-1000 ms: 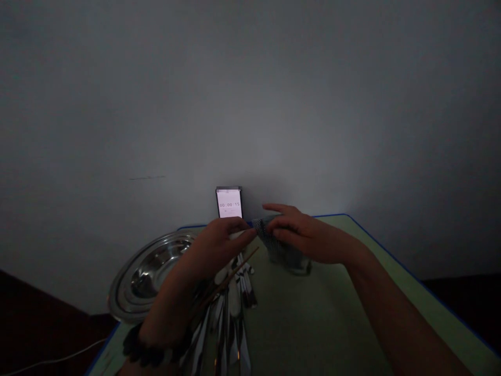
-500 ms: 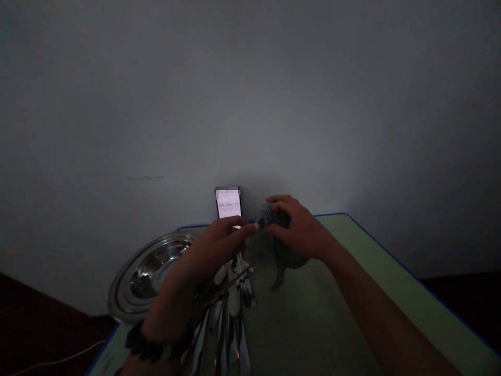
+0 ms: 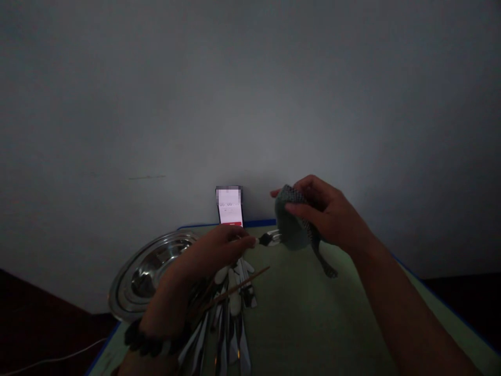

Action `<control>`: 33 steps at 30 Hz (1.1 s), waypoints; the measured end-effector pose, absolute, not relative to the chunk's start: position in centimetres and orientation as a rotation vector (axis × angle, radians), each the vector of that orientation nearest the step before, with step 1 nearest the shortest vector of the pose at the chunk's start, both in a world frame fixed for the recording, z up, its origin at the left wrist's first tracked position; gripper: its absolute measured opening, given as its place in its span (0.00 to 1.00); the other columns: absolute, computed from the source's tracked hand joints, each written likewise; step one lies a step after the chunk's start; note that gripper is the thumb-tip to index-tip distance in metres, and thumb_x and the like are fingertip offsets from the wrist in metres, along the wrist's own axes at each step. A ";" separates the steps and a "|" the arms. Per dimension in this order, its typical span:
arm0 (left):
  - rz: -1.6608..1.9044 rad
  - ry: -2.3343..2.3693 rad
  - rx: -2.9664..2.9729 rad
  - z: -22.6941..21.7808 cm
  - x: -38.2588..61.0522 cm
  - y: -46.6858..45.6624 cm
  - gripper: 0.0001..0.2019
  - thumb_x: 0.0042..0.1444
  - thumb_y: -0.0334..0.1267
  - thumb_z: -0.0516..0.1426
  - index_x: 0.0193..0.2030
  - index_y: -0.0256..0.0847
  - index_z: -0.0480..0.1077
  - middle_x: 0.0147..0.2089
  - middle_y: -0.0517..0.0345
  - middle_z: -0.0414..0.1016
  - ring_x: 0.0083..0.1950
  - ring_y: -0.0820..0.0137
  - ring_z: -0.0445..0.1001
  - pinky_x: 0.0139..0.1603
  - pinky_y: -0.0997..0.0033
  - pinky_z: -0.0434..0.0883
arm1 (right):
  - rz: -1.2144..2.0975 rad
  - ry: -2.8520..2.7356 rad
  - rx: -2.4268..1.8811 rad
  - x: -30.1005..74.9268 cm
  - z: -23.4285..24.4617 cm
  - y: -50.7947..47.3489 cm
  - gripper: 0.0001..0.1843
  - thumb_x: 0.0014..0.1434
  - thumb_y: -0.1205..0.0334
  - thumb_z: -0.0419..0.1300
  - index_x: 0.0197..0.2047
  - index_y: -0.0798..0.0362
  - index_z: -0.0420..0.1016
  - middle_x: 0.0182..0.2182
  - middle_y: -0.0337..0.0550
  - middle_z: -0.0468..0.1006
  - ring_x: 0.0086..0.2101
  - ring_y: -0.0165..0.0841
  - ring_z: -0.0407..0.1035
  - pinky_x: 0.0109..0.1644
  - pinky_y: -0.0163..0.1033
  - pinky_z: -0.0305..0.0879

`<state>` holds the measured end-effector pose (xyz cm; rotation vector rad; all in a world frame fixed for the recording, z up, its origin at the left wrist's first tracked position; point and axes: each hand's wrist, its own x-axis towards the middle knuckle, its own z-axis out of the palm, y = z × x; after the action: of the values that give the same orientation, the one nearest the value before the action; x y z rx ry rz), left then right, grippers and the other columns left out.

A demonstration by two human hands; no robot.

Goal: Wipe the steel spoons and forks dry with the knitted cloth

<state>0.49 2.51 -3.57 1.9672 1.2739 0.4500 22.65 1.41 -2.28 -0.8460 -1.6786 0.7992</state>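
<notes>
My left hand (image 3: 223, 245) is closed round the handle of a fork (image 3: 273, 238), whose metal tines point to the right. Just right of the tines, my right hand (image 3: 326, 209) grips a folded grey-green cloth (image 3: 293, 230) with a checked side, one corner dangling below the fingers. Whether the tines touch the cloth I cannot tell. Below my left hand lies a pile of cutlery (image 3: 234, 297), several pieces with white handles and several knives with their blades towards me. A thin wooden chopstick (image 3: 250, 278) lies slantwise over the pile.
Shiny steel basins (image 3: 117, 292), seemingly stacked, stand at the table's left edge. A phone (image 3: 230, 211) showing a timer leans upright against the grey wall (image 3: 250, 104). The green table (image 3: 305, 324) has a blue edge. A white cable (image 3: 62, 359) runs at lower left.
My right hand has moved right and slightly up with the cloth, away from my left hand. The fork's tines now show between the hands. My left hand has barely shifted.
</notes>
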 end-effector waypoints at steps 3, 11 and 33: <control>0.555 1.256 1.865 -2.9 0.8 2.2 0.16 0.54 0.49 0.52 0.32 0.37 0.69 0.22 0.65 0.59 0.22 0.77 0.56 0.21 0.77 0.54 | 0.691 -2.088 -0.833 21.6 -2.5 1.0 0.06 0.52 0.64 0.59 0.35 0.50 0.66 0.39 0.40 0.75 0.39 0.33 0.69 0.42 0.40 0.65; 0.375 1.268 1.932 -2.8 -0.2 2.1 0.17 0.53 0.50 0.52 0.28 0.37 0.70 0.22 0.64 0.61 0.22 0.76 0.57 0.23 0.76 0.55 | 0.378 -1.947 -1.004 22.6 -3.0 2.3 0.04 0.55 0.63 0.57 0.35 0.50 0.65 0.34 0.40 0.72 0.36 0.32 0.68 0.43 0.40 0.63; 0.683 1.341 1.868 -3.0 0.5 2.9 0.17 0.55 0.49 0.51 0.27 0.37 0.66 0.18 0.67 0.55 0.19 0.78 0.52 0.20 0.76 0.51 | 0.570 -2.315 -1.051 23.6 -1.0 -0.8 0.11 0.53 0.65 0.57 0.41 0.47 0.70 0.34 0.38 0.76 0.32 0.32 0.68 0.35 0.36 0.61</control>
<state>0.48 2.86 -3.02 1.8677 1.3411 0.6829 23.57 -0.78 -0.99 -1.0509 -2.3153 0.5703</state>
